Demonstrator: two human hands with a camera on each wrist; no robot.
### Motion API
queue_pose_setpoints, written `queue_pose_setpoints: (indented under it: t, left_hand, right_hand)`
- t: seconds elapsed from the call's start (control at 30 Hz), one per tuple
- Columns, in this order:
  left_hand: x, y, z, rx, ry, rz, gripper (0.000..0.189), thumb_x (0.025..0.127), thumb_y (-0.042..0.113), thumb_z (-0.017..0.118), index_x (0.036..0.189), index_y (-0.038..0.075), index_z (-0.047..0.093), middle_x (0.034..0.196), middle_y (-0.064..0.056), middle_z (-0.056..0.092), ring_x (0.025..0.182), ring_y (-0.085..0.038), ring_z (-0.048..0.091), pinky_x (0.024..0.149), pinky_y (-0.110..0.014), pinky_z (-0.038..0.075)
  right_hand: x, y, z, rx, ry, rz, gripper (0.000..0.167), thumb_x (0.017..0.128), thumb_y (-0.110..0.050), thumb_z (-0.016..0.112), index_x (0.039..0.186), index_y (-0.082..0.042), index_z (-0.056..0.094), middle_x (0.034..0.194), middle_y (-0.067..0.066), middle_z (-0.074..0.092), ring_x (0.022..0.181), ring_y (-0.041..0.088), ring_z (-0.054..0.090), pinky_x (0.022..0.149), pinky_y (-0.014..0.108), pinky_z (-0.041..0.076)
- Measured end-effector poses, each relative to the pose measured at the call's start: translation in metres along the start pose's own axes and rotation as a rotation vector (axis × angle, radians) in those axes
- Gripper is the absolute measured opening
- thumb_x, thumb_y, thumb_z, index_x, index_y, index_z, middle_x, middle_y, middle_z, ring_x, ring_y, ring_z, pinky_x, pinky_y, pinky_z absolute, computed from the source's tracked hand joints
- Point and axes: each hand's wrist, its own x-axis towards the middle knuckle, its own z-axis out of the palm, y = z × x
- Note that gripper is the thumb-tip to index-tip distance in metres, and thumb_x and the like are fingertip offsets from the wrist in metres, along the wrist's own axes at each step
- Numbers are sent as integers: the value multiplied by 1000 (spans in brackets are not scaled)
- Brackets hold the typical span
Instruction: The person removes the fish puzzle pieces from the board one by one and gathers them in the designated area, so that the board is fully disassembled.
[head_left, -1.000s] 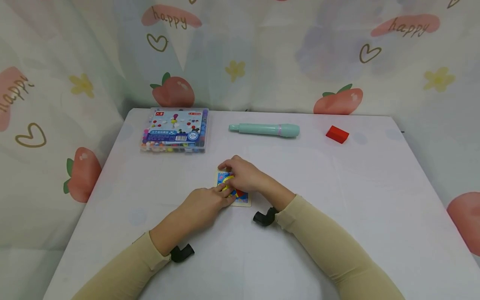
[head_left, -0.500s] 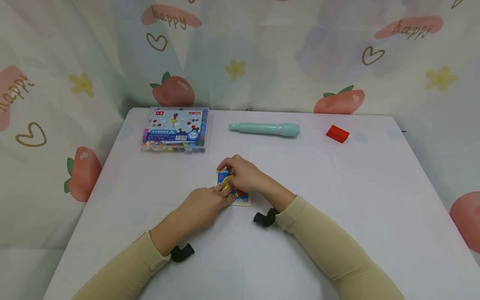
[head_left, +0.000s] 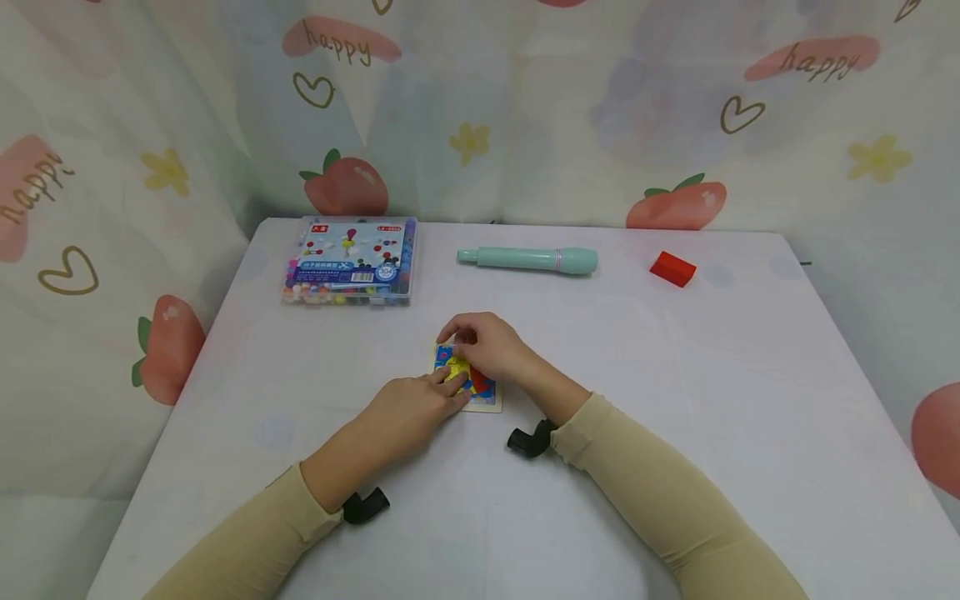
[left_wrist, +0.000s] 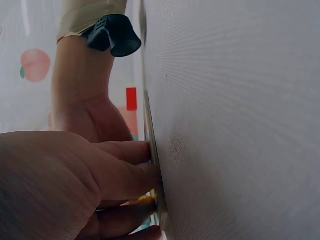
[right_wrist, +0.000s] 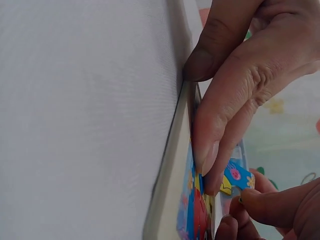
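Note:
A small jigsaw puzzle board [head_left: 486,408] with a cream rim and a blue, yellow and red picture lies at the table's middle. My left hand [head_left: 411,410] presses its outstretched fingers onto the lower left of the picture. Over the upper right of the board, my right hand [head_left: 491,348] pinches a puzzle piece [right_wrist: 239,175] between thumb and fingers. That piece is blue and yellow with a pink spot, and it tilts up from the board in the right wrist view. My hands hide much of the picture.
Behind the board stand a clear case of coloured beads [head_left: 352,260], a mint-green tube-shaped thing [head_left: 528,259] and a red block [head_left: 672,269]. A patterned cloth [head_left: 555,108] hangs around the white table [head_left: 675,367].
My right hand has shifted slightly to the right and turned a little, so more of the yellow and red picture shows. My left hand stays in place.

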Motion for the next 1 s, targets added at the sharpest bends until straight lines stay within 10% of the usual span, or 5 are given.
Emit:
queue_pose_setpoints:
  t: [0.73, 1.0]
  left_hand:
    - [2, 0, 2, -45, -98, -65, 44, 107, 17, 66, 151, 23, 66, 162, 0, 58, 153, -27, 53, 104, -48, 62]
    - [2, 1, 4, -55, -104, -66, 45, 108, 16, 64, 152, 23, 64, 164, 0, 55, 156, -26, 50, 107, -47, 60]
  right_hand:
    - [-4, 11, -31, 209, 38, 54, 15, 101, -4, 70, 112, -8, 80, 97, 11, 68, 87, 25, 77, 81, 35, 67]
    - [-11, 40, -67, 106, 79, 138, 17, 102, -6, 70, 117, -6, 80, 100, 12, 68, 81, 24, 75, 78, 31, 66]
